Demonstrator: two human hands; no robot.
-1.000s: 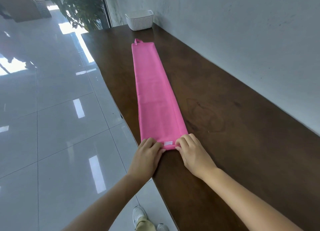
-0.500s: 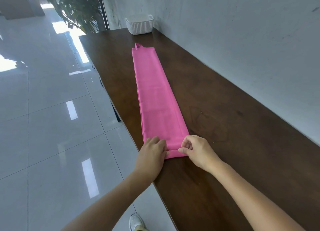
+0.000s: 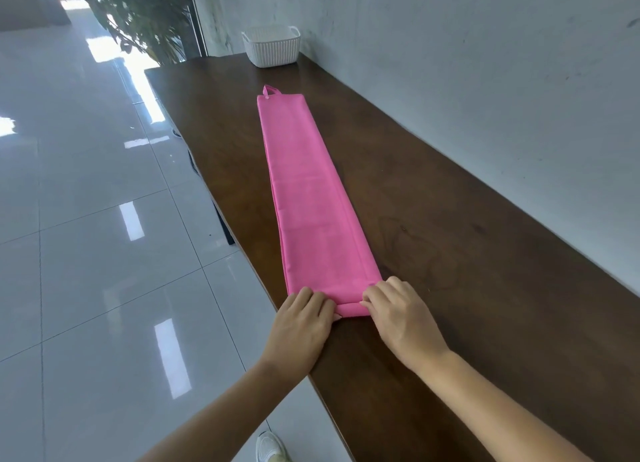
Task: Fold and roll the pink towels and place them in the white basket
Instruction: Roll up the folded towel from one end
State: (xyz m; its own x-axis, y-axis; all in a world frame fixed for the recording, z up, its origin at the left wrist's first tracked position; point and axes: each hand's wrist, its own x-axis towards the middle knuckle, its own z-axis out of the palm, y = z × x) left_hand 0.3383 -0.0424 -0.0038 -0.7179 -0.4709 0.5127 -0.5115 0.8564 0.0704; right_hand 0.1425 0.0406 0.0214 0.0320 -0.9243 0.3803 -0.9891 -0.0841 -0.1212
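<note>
- Pink towel (image 3: pixel 311 198): a long folded strip on the table (image 3: pixel 467 253), its near end turned over.
- Your left hand (image 3: pixel 301 326) and right hand (image 3: pixel 401 316) each pinch that turned end with curled fingers, one at each corner.
- White basket (image 3: pixel 273 47): well beyond the far end.

brown table (image 3: pixel 485 288) | potted plant (image 3: pixel 145 14) | glossy tiled floor (image 3: pixel 86 253) | white shoe (image 3: pixel 270 447)

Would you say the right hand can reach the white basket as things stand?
Probably not: the right hand pinches the pink towel at its near end; the white basket stands at the far end of the table, beyond the towel. Nothing blocks the path.
</note>
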